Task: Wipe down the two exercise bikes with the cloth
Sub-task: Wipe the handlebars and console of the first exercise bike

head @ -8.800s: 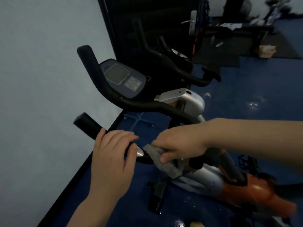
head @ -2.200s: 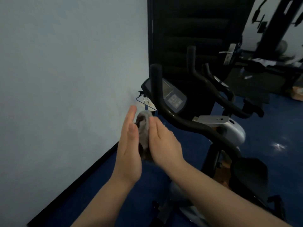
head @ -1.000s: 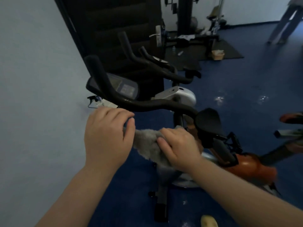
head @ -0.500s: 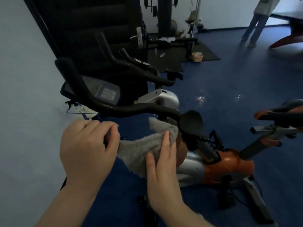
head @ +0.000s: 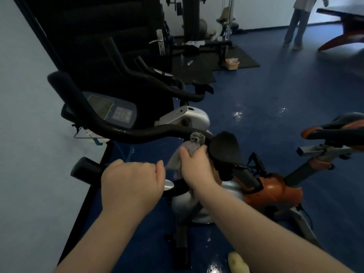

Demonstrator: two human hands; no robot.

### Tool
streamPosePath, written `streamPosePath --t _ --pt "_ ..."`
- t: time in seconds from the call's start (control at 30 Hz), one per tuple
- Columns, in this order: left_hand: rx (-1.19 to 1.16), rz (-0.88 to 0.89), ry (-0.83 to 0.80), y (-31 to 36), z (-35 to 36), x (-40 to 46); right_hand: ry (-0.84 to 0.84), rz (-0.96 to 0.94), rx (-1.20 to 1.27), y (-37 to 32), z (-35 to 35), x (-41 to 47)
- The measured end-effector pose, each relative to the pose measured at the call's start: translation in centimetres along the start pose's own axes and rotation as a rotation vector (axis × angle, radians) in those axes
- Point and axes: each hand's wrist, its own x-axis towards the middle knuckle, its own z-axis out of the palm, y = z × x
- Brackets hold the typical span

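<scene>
The near exercise bike (head: 271, 192) has an orange and silver body, black handlebars (head: 118, 133) and a console (head: 116, 109). My left hand (head: 132, 186) is closed around the near handlebar grip. My right hand (head: 197, 164) holds the grey cloth (head: 194, 144) and presses it against the far handlebar beside the black elbow pad (head: 224, 148). A second bike (head: 183, 117) with a silver housing stands just behind the first, its black bars rising in front of the dark door.
A pale wall runs along the left. A dark door (head: 110, 36) stands behind the bikes. The near bike's seat (head: 334, 129) juts in at right. A weight machine, mat and small basket (head: 232, 64) lie further back, and a person (head: 299, 20) stands far right.
The cloth was stretched between both hands; now my left hand has let go of it and grips the near handlebar, while my right hand has bunched it up against the far bar.
</scene>
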Motion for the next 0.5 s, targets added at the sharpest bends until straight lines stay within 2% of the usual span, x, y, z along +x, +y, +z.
streamPosePath --t 0.07,0.17,0.37,0.43,0.5 --pt "0.012 0.011 0.021 -0.1 0.0 0.0 -0.041 0.025 0.194 0.1 0.3 -0.3" --pt "0.011 0.028 0.052 -0.1 0.3 -0.3 -0.008 -0.064 0.295 2.0 1.0 -4.4" --pt "0.006 0.018 0.063 -0.2 0.5 -0.1 -0.001 0.015 0.173 -0.4 0.1 0.4" --pt "0.006 0.03 0.054 -0.2 0.7 -0.4 0.009 -0.118 0.074 0.7 0.5 -1.4" --pt "-0.005 0.06 0.079 -0.4 1.0 -0.6 -0.028 -0.349 -0.076 2.9 0.9 -4.9"
